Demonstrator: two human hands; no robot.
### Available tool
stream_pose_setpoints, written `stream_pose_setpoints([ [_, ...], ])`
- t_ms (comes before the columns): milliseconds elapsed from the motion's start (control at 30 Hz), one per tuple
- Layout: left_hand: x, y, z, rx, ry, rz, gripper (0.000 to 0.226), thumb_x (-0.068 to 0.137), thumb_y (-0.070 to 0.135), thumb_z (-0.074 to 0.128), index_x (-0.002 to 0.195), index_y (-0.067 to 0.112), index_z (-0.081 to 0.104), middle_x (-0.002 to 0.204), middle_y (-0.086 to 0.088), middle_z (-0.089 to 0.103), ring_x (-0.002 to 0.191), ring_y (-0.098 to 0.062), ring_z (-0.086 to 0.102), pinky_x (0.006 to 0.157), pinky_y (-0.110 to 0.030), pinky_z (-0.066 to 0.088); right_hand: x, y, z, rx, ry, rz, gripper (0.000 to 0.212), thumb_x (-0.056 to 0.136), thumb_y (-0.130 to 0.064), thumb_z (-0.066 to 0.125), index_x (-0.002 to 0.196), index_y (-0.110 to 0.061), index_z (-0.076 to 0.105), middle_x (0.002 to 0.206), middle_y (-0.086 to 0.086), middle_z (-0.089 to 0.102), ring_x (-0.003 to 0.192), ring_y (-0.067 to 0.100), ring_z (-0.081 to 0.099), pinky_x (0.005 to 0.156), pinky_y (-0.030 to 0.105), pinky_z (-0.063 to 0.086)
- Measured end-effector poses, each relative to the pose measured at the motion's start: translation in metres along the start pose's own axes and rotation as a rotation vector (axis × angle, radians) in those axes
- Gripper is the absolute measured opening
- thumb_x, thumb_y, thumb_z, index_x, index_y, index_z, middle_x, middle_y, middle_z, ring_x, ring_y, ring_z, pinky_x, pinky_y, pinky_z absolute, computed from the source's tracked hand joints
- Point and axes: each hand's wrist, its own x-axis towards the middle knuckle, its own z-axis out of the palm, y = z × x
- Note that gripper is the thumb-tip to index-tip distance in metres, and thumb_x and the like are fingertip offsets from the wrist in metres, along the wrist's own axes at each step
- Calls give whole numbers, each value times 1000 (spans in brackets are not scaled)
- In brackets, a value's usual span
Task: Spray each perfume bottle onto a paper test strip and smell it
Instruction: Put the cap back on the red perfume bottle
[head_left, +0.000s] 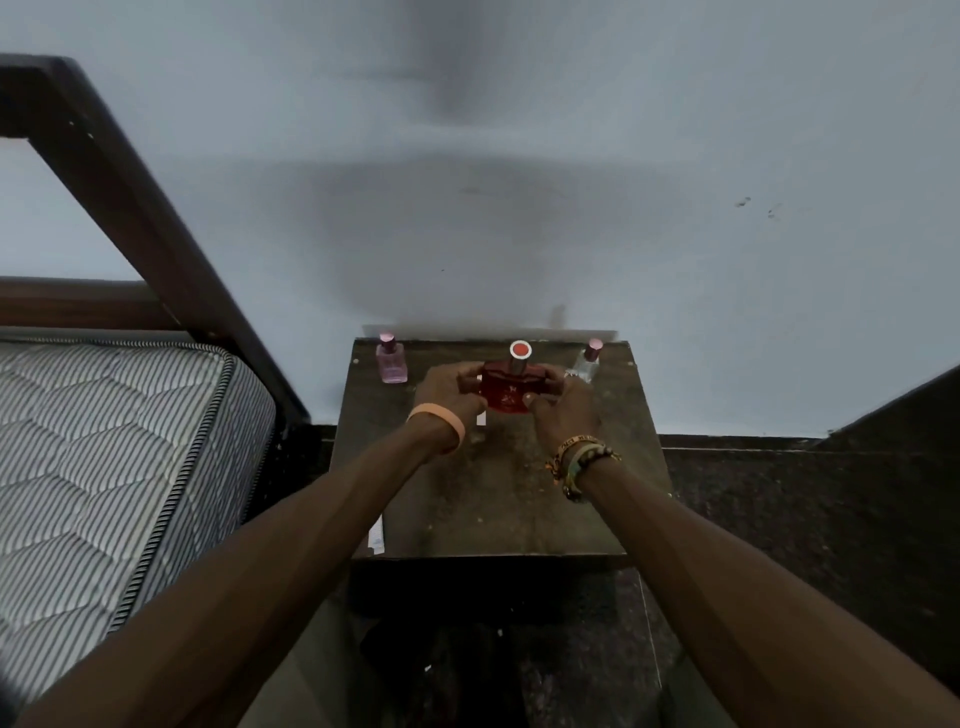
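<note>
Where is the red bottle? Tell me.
Head view: the red bottle is centred at the back of the table, gripped by left hand and right hand, between the pink bottle and clear bottle.

I have a single feed: a head-worn wide-angle camera looking forward and steeply down along both forearms. The left hand (447, 395) and right hand (563, 408) sit near frame centre at arm's reach, meeting on the red perfume bottle (506, 392). The wall (675, 156) beyond the hands fills the top half. The side table (498, 499) is under them, and the mattress (104, 441) is off to the left of the left hand.
</note>
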Motion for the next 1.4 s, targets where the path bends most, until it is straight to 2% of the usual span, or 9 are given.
stream_pose_setpoints([
  [67,14,-1,-4,-18,8,-12,50,72,-10,63,118,11,65,108,-8,71,99,-20,66,93,-37,52,14,-7,7,-18,-21,-29,38,82,-2,65,116,-17,66,108,-1,70,93,10,61,88,25,50],
  [233,41,-7,-9,-58,30,-66,47,74,-10,63,117,8,65,109,-11,70,101,-24,65,95,-41,51,40,-17,21,-59,-32,-39,35,82,-4,66,114,-17,67,98,-7,68,88,9,60,90,25,48],
  [400,54,-13,-14,-31,25,-97,50,77,-4,64,125,11,60,116,-7,68,107,-22,63,99,-37,48,56,-19,36,-109,-37,-54,36,79,-7,68,113,-18,69,105,2,72,88,11,62,91,32,51],
  [533,56,-17,-16,-17,13,-94,51,82,-6,61,130,8,54,124,-9,63,114,-24,58,96,-26,43,60,-20,41,-108,-79,-45,37,82,-4,66,117,-15,66,109,4,70,90,12,60,89,27,49],
  [700,61,-24,-15,-10,19,-111,51,83,-6,60,131,8,53,128,-10,60,118,-25,56,96,-26,42,63,-19,47,-146,-74,-48,36,83,-5,66,119,-12,65,113,6,69,98,16,62,81,20,43],
  [933,64,-34,-12,-8,-13,-116,54,83,-7,59,133,11,50,131,-9,58,119,-25,54,99,-33,45,67,-8,55,-155,-83,-43,36,82,-4,66,117,-14,67,114,5,69,105,19,63,90,26,48],
  [1033,64,-37,-12,15,-2,-96,55,82,-7,60,134,11,50,131,-9,57,121,-24,53,98,-29,43,67,-7,54,-154,-92,-49,37,83,-4,66,119,-12,65,117,5,67,107,18,62,86,21,43],
  [1167,63,-38,-13,33,-17,-68,58,81,-8,61,135,11,48,132,-9,57,123,-24,52,101,-35,45,65,-9,51,-141,-122,-36,40,84,-1,64,124,-9,61,121,6,65,110,19,61,84,20,42],
  [1400,56,-40,-17,142,-13,-30,56,82,-5,61,134,10,48,134,-10,55,125,-25,50,103,-35,41,61,-6,46,-116,-100,2,49,80,-3,69,127,-12,55,123,6,63,113,21,59,97,36,49],
])
